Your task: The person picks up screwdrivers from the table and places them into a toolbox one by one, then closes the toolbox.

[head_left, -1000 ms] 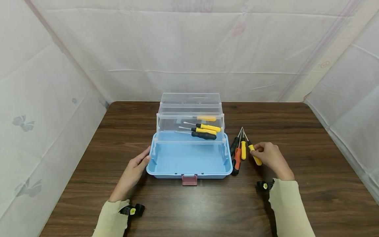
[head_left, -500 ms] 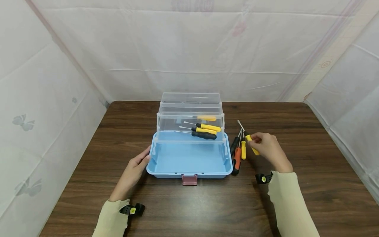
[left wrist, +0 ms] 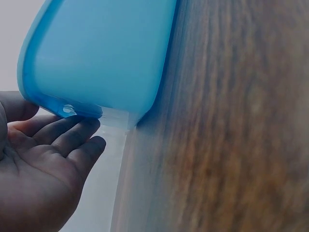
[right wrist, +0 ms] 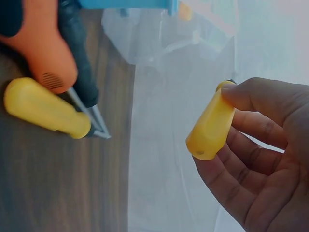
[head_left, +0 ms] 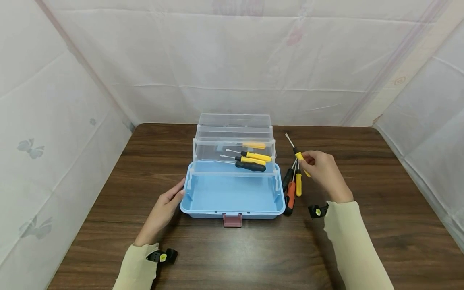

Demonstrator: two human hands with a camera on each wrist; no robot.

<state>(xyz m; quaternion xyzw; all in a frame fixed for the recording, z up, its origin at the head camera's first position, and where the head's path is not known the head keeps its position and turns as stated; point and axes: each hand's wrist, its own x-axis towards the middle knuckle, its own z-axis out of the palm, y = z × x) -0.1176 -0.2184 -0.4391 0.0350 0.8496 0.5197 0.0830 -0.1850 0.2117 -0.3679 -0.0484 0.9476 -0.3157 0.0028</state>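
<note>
With thumb and fingertips, my right hand (head_left: 324, 169) pinches a flat-blade screwdriver (head_left: 307, 174) by its yellow handle. Its blade points up and away, above the loose pile. In the right wrist view that yellow handle (right wrist: 212, 125) sits between thumb and fingers, clear of the table. My left hand (head_left: 164, 213) touches the left side of the light-blue toolbox (head_left: 217, 197). Seen from the left wrist, its fairly straight fingers (left wrist: 77, 135) lie against the box's end. The toolbox stands with its clear trays raised; several screwdrivers (head_left: 255, 156), yellow and black, lie in them.
Right of the toolbox lie a yellow screwdriver (head_left: 298, 184), an orange-and-black screwdriver (head_left: 291, 191) and a black-handled one (head_left: 288, 178), tips together. A pink latch (head_left: 232, 220) hangs at the box's front. White sheeting (head_left: 232, 60) surrounds the dark wooden table (head_left: 232, 257).
My right hand has lifted the yellow screwdriver off the table, moving it away from me and slightly left. The left hand and the toolbox have stayed in place.
</note>
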